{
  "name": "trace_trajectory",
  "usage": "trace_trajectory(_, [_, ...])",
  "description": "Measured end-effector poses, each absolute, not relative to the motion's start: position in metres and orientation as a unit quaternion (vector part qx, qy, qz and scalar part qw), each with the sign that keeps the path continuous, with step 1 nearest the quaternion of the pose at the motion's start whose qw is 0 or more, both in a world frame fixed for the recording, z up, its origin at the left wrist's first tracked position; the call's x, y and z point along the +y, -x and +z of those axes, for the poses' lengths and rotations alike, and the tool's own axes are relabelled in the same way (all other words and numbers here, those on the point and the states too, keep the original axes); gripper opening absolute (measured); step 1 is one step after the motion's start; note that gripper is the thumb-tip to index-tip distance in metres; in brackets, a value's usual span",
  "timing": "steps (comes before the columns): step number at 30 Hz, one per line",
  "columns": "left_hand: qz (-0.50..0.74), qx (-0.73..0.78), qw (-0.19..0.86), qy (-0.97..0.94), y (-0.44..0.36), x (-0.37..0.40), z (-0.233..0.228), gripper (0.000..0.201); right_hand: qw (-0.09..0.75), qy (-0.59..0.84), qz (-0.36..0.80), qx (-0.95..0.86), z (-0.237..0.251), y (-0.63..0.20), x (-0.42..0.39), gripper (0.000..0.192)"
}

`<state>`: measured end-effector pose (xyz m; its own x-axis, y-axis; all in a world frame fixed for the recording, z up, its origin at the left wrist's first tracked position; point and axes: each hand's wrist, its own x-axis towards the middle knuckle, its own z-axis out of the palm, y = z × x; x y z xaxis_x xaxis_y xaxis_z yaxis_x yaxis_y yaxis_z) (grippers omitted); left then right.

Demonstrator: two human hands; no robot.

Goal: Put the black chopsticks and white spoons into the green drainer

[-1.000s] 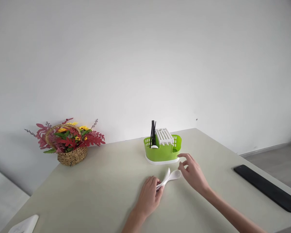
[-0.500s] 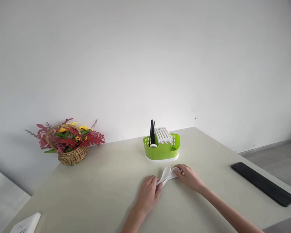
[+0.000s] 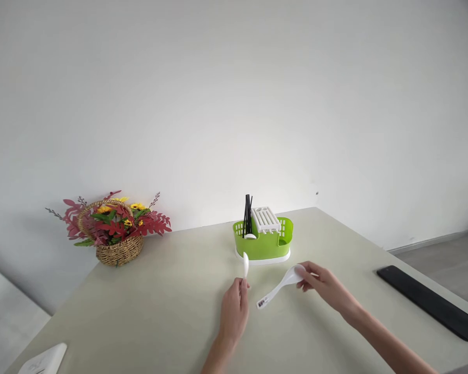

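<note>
My left hand (image 3: pixel 233 314) pinches the handle of a white spoon (image 3: pixel 245 266) and holds it upright above the beige table (image 3: pixel 148 311). My right hand (image 3: pixel 324 286) grips the bowl end of a second white spoon (image 3: pixel 277 291), whose labelled handle points down to the left. Both hands hover just in front of a green plastic cutlery holder (image 3: pixel 263 243) on a white base. The holder carries a white slotted insert (image 3: pixel 265 218), black chopsticks (image 3: pixel 248 213) and one white spoon.
A wicker basket of red and yellow artificial flowers (image 3: pixel 113 229) stands at the table's back left. A long black flat object (image 3: pixel 429 301) lies near the right edge. A white item (image 3: pixel 42 360) sits at the front left corner. A plain wall lies behind.
The two spoons lay together on the table under both hands. Now each hand has lifted one, the left raising its spoon upright and the right drawing its spoon to the right.
</note>
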<state>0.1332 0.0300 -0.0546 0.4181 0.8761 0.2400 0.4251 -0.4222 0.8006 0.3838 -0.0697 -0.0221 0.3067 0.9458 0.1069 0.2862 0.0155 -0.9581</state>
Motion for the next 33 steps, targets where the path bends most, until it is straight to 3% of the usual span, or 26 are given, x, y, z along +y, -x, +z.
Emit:
trace_trajectory(6, [0.399,0.454,0.423,-0.675,-0.132,0.032,-0.055,0.061,0.629,0.597,0.210,-0.451,0.071,-0.384,-0.066,0.049])
trace_trajectory(14, [0.424,0.463,0.438,-0.643,-0.129,0.034,-0.053,0.060,0.585,0.614,-0.045,-0.528,0.146,-0.357,-0.015,0.041])
trace_trajectory(17, [0.423,0.464,0.443,-0.640,-0.130,0.034,-0.054,0.060,0.514,0.616,-0.109,-0.587,0.146,-0.350,0.010,0.038])
trace_trajectory(22, [0.414,0.465,0.443,-0.645,-0.130,0.032,-0.054,0.060,0.277,0.685,-0.223,-0.636,0.128,-0.335,0.043,0.039])
trace_trajectory(29, [0.398,0.477,0.435,-0.652,-0.132,0.031,-0.051,0.060,0.169,0.667,-0.224,-0.691,0.105,-0.316,0.069,0.022])
trace_trajectory(33, [0.398,0.475,0.432,-0.655,-0.133,0.033,-0.053,0.058,0.126,0.654,-0.219,-0.713,0.093,-0.306,0.074,0.028])
